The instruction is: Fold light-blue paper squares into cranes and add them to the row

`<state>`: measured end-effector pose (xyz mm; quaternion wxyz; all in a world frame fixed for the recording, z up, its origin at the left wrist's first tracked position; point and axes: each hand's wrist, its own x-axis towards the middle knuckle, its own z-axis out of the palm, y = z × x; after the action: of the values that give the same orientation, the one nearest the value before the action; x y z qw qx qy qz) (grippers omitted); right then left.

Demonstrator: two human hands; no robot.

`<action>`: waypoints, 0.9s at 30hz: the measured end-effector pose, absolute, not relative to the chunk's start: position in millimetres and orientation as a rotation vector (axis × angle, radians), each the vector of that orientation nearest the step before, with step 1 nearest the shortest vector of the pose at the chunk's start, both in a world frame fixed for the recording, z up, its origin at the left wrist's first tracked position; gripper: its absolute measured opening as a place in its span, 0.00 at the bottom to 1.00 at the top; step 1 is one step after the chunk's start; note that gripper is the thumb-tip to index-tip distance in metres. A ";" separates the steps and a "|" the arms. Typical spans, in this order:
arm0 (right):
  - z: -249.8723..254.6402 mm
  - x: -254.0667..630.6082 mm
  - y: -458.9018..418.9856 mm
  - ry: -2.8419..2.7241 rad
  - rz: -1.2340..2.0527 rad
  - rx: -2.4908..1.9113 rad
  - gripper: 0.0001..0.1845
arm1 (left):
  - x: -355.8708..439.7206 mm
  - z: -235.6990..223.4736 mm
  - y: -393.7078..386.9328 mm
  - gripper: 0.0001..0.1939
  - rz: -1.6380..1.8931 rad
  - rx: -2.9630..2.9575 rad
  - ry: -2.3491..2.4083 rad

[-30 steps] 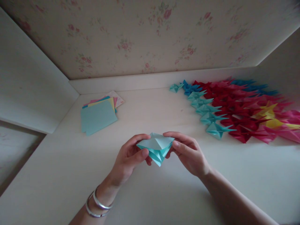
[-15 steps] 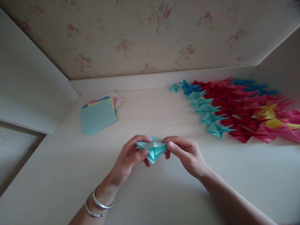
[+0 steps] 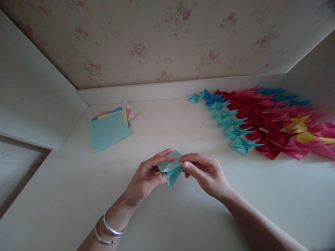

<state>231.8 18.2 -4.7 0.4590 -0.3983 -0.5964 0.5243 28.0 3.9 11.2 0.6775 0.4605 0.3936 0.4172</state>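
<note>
Between my two hands is a piece of light teal origami paper, folded into layers with its flaps partly spread. My left hand grips its left side, fingers on top and thumb at the lower edge. Pinched at the right edge are the thumb and index finger of my right hand. The paper is held just above the white tabletop. Parts of its left side are hidden behind my left fingers.
At the back left lies a stack of coloured paper sheets, a teal one on top. Several folded teal paper cranes form a row on the right, beside many red and pink cranes, with some blue and yellow ones. A white ledge runs along the wall.
The folded paper has turned and tilted, its flaps now closer together and pointing down. My left fingers have shifted further over its top. My right hand has moved slightly left.
</note>
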 end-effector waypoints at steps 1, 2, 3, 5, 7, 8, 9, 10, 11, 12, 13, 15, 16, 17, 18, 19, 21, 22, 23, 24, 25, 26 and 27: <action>-4.8 231.6 18.1 -1.486 1.276 -0.981 0.07 | 28.6 10.4 3.1 0.18 0.939 1.089 0.893; -4.9 231.3 18.0 -1.493 1.270 -0.978 0.07 | 29.1 9.7 2.5 0.17 0.944 1.149 0.900; -4.8 231.0 17.9 -1.489 1.273 -0.971 0.07 | 29.5 9.3 2.2 0.16 0.957 1.210 0.908; -4.6 230.3 17.5 -1.467 1.310 -0.951 0.07 | 30.1 9.3 2.6 0.16 1.017 1.326 0.940; -4.4 229.7 17.2 -1.449 1.356 -0.914 0.07 | 30.2 10.3 4.0 0.17 1.082 1.462 0.977; -4.3 229.6 17.2 -1.444 1.372 -0.894 0.07 | 30.2 11.0 4.7 0.17 1.105 1.537 0.992; -4.2 229.5 17.2 -1.441 1.383 -0.878 0.07 | 30.2 11.7 5.3 0.17 1.120 1.603 1.004; -4.2 229.5 17.3 -1.437 1.389 -0.867 0.06 | 30.3 12.3 5.6 0.17 1.130 1.656 1.006; -4.3 229.6 17.5 -1.433 1.394 -0.861 0.06 | 30.6 12.7 5.8 0.17 1.139 1.686 1.007; -4.6 229.8 17.7 -1.431 1.401 -0.861 0.06 | 30.9 12.7 5.8 0.16 1.149 1.693 1.010; -5.0 229.9 18.1 -1.433 1.407 -0.864 0.07 | 31.2 12.5 5.6 0.16 1.159 1.686 1.021; -6.2 229.8 19.1 -1.456 1.414 -0.871 0.08 | 31.6 11.5 5.1 0.16 1.175 1.668 1.054; -6.9 229.7 19.7 -1.471 1.415 -0.874 0.09 | 31.7 10.9 4.8 0.16 1.185 1.670 1.071; -7.6 229.4 20.4 -1.485 1.414 -0.878 0.10 | 31.7 10.4 4.7 0.16 1.196 1.684 1.085; -8.1 229.2 21.1 -1.495 1.412 -0.885 0.10 | 31.6 10.0 4.6 0.16 1.211 1.707 1.098; -8.5 229.0 21.8 -1.496 1.408 -0.894 0.10 | 31.4 9.8 4.5 0.16 1.227 1.736 1.110; -8.7 228.7 22.8 -1.486 1.391 -0.909 0.10 | 31.0 9.8 4.6 0.15 1.251 1.797 1.136; -8.4 228.7 23.1 -1.480 1.378 -0.914 0.10 | 30.8 9.8 4.6 0.15 1.257 1.824 1.148; -7.9 228.7 23.2 -1.477 1.367 -0.914 0.10 | 30.6 9.7 4.5 0.14 1.261 1.850 1.158; -7.2 228.8 23.2 -1.474 1.363 -0.912 0.09 | 30.4 9.5 4.4 0.15 1.264 1.879 1.165; -6.4 229.0 23.1 -1.469 1.370 -0.907 0.09 | 30.1 9.1 4.2 0.16 1.265 1.914 1.168; -5.5 229.2 23.0 -1.457 1.390 -0.901 0.09 | 29.7 8.5 4.1 0.17 1.269 1.949 1.168; -4.7 229.5 22.8 -1.438 1.422 -0.891 0.09 | 29.3 7.8 4.0 0.18 1.275 1.982 1.165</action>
<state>229.5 22.8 -4.7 0.4492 -0.3604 -0.5812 0.5750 29.3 4.0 7.8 0.2536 0.7293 0.4285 0.4693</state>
